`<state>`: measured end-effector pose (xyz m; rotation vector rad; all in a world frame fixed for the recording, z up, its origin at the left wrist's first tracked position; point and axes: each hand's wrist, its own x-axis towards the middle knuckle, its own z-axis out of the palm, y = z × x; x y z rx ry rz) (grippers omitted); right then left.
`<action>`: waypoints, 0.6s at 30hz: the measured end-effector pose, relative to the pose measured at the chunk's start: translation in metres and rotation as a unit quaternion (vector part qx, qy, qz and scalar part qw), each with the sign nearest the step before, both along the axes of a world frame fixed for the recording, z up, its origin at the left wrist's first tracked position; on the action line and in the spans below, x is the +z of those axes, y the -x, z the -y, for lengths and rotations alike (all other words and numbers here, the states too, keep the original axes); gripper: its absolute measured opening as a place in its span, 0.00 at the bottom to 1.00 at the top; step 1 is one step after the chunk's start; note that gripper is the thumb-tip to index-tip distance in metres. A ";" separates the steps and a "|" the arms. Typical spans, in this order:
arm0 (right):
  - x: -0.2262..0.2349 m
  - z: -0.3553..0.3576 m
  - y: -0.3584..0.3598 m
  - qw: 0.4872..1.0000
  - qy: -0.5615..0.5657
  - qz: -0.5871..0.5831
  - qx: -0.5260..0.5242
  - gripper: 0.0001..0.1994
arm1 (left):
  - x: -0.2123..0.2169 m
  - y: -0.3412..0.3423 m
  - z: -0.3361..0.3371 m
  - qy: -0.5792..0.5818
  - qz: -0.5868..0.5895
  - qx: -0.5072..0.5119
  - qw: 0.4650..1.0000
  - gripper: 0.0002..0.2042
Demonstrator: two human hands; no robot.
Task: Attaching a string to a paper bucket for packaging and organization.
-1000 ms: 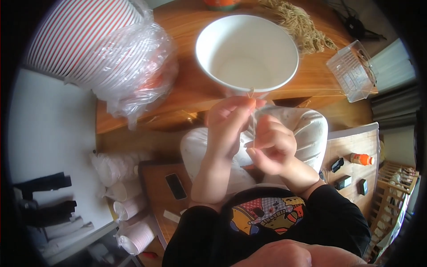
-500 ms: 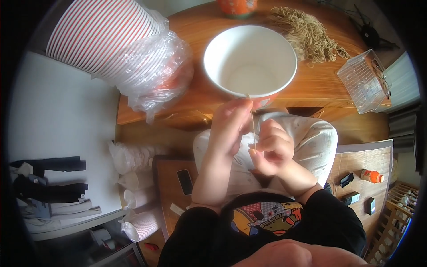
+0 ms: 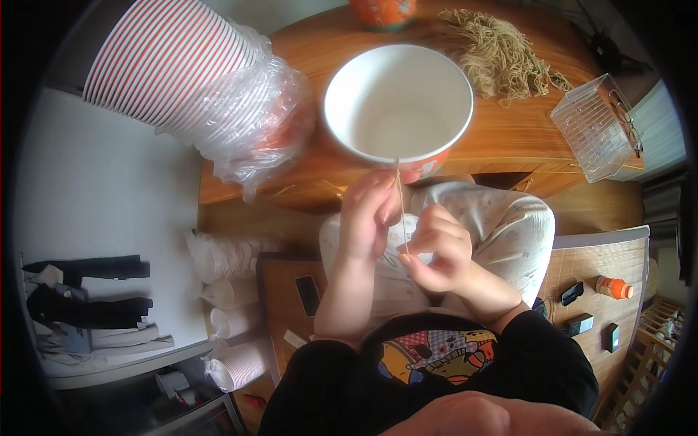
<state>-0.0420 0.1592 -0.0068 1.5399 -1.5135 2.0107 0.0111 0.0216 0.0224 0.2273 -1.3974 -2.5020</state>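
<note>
The left hand (image 3: 367, 214) and the right hand (image 3: 436, 251) meet just below the near rim of a large white paper bowl (image 3: 398, 102) with an orange outside. Between them runs 1 thin pale strand (image 3: 400, 207), probably a dry noodle or straw, though it is too fine to tell which. It stands nearly upright, its top end touching the bowl's rim. The left hand is curled, fingertips pinched on the strand's upper part; the right hand is mostly closed, thumb and forefinger nipping the lower end. The bowl sits on a wooden surface (image 3: 509, 138). To its left lies a long stack of red-striped paper cups (image 3: 171, 65) in a crumpled clear plastic sleeve. Behind the bowl lies a heap of similar pale strands (image 3: 494, 51), and to the right a clear plastic box (image 3: 592, 127).
</note>
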 end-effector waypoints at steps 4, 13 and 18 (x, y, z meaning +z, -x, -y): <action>0.001 -0.001 0.001 1.000 -0.006 -0.005 0.004 0.07 | -0.002 -0.001 0.000 0.078 -0.012 0.055 0.995 0.10; -0.002 -0.005 0.003 1.000 -0.010 -0.004 -0.003 0.08 | 0.015 0.000 0.000 0.180 0.009 0.086 0.980 0.13; -0.002 -0.005 0.004 1.000 -0.012 -0.002 -0.004 0.08 | 0.017 0.002 0.000 0.211 0.016 0.096 0.973 0.12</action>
